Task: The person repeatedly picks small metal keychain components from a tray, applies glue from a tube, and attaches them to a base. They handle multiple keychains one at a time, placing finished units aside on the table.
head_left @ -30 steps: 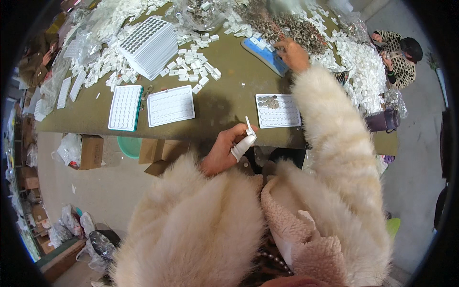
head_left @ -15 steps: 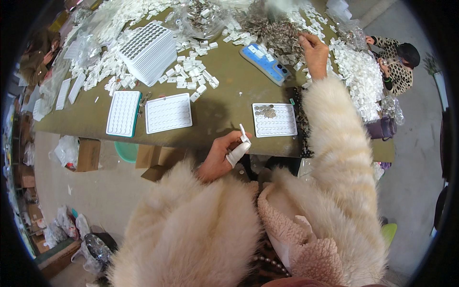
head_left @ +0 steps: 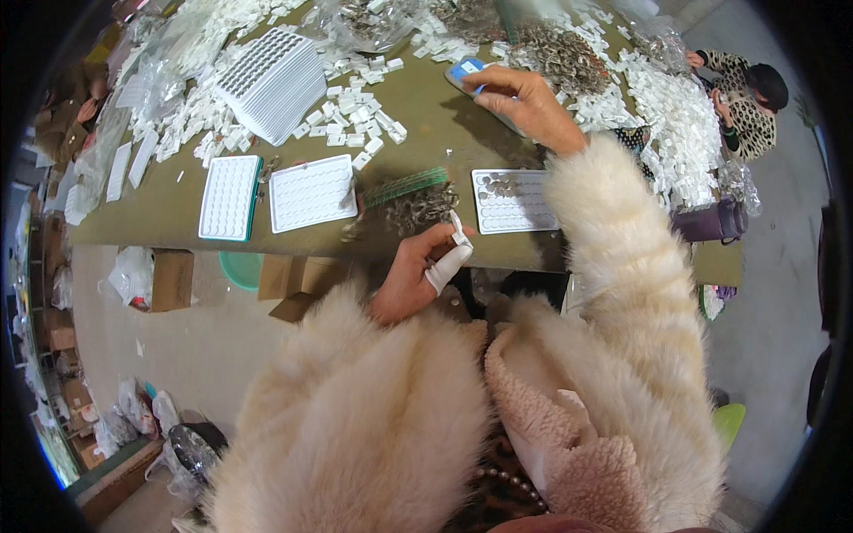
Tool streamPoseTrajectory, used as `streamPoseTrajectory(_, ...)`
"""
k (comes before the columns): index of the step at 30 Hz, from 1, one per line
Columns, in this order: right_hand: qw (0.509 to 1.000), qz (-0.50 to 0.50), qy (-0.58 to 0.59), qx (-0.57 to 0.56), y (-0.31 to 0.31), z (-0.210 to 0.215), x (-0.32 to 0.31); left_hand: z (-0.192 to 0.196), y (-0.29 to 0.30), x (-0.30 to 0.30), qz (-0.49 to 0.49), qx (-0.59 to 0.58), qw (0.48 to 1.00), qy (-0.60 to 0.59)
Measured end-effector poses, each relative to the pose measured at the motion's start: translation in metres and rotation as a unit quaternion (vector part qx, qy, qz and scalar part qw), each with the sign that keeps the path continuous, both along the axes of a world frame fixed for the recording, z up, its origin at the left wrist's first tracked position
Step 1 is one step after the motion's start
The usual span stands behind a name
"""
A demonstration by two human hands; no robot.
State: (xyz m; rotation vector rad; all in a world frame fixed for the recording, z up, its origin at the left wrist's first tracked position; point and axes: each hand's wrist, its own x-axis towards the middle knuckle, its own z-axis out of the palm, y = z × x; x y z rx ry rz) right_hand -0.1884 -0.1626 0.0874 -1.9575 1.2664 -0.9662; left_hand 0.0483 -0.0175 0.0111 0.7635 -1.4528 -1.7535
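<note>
Cluttered workroom with a green table [head_left: 426,124], heaped with small parts and viewed from above. At the near edge, left hand [head_left: 410,277] closed in a pinch on a white piece [head_left: 458,231], with a white wrap [head_left: 450,266] over the thumb. Right hand [head_left: 533,108] raised over the far side, thumb and forefinger bent toward each other, partly covering a blue case [head_left: 464,67]. Not possible to confirm whether touching the case or pinching anything.

Step in hand, as judged: holding the piece ready at left while picking or reaching among items at right. Next move, as judged: calls for a steady left pinch and precise right fingertips, given such small, loose parts.

Appearance of piece: white, small, with a slim section projecting above the fingertips; lower portion hidden by the thumb.

Just beyond the left hand, a green strip [head_left: 404,188] and dark bits [head_left: 422,210], both blurred. To the right, a white tray [head_left: 519,218] with round recesses and grey discs [head_left: 500,186] toward its upper left. Farther out, a dark heap [head_left: 564,58], a white heap [head_left: 666,133] and a tray stack [head_left: 277,89]. At far right, a co-worker [head_left: 745,102] in a spotted top.
</note>
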Motion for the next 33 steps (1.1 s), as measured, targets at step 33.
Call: streamPoseTrajectory(33, 0.994, 0.058, 0.025, -0.09, 0.111, 0.016, 0.004, 0.042, -0.036, 0.014, 0.034, -0.299, 0.944, -0.136)
